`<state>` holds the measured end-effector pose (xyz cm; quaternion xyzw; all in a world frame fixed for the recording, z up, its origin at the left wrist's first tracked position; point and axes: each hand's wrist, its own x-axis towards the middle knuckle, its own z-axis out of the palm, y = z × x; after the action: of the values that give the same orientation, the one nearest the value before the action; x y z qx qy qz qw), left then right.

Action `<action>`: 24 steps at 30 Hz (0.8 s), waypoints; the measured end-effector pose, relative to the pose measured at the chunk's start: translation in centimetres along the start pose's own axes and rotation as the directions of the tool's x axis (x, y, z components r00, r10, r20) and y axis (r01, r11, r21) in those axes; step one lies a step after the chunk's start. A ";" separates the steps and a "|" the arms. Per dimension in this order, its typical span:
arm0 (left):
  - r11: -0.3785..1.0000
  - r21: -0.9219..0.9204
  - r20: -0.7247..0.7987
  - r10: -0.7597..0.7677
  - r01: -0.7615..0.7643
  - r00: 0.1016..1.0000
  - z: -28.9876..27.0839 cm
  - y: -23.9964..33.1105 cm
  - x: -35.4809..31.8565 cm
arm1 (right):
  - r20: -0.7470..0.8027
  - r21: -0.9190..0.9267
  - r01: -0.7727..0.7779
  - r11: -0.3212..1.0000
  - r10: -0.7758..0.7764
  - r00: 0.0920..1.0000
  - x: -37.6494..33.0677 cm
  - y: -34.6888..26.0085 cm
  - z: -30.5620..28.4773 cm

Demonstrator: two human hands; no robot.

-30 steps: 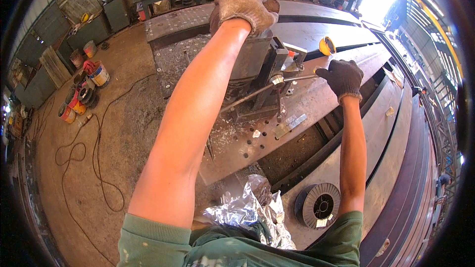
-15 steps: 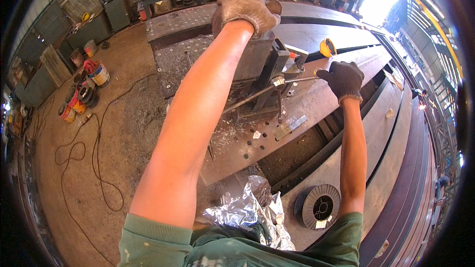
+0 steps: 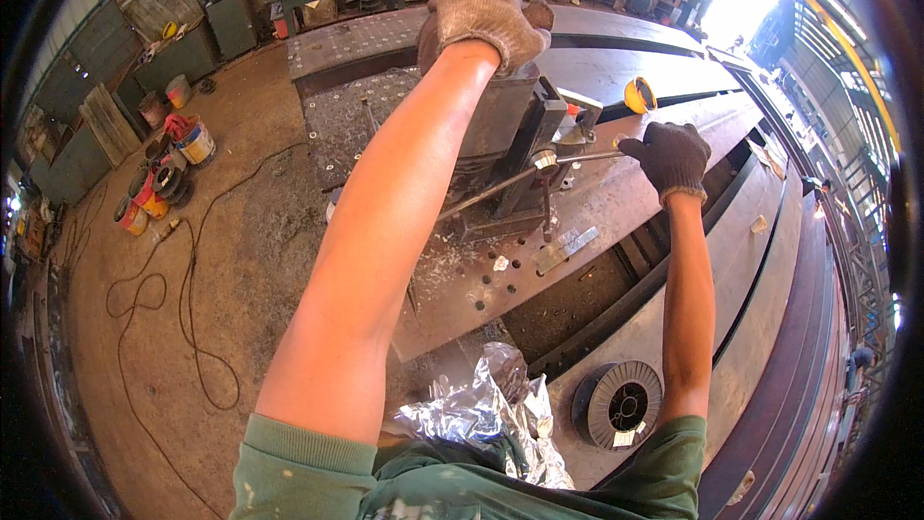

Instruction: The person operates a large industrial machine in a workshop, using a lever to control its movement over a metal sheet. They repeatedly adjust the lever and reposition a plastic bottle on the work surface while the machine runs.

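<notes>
My left hand (image 3: 481,27), in a tan work glove, rests closed on top of a dark steel vise (image 3: 505,149) that stands on a rusty perforated steel table (image 3: 452,289). My right hand (image 3: 672,156), in a dark glove, grips the end of the vise's long metal handle bar (image 3: 525,176), which runs down to the left across the vise's front. A small flat metal plate (image 3: 563,247) lies on the table just below the vise.
A yellow cup-like object (image 3: 638,94) sits behind the vise. A wire spool (image 3: 618,406) and crumpled foil (image 3: 486,409) lie near my body. Long steel beams (image 3: 770,260) run along the right. Cables (image 3: 183,308), paint cans (image 3: 197,143) and benches fill the floor at left.
My right hand has shifted slightly with the handle bar, whose far end now sits a little higher. My left hand stays on top of the vise.
</notes>
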<state>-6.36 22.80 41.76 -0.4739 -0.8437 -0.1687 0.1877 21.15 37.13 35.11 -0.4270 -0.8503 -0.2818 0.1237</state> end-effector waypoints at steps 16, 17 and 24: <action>1.000 0.003 0.012 -0.009 0.009 1.000 0.2 -0.1 0.1 | 0.002 -0.019 -0.013 1.000 0.013 1.000 0.2 -0.3 0.1; 1.000 0.000 0.011 -0.008 0.008 1.000 0.1 -0.1 0.1 | -0.003 -0.024 -0.013 1.000 0.013 1.000 0.1 -0.2 0.1; 0.999 -0.050 -0.008 -0.017 0.016 1.000 1.1 -0.5 0.8 | -0.014 -0.004 -0.001 1.000 0.000 1.000 0.3 -0.3 0.3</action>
<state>-7.29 23.63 41.15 -0.4707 -0.8422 -0.1935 0.1781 20.77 37.31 34.90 -0.4255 -0.8487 -0.2866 0.1286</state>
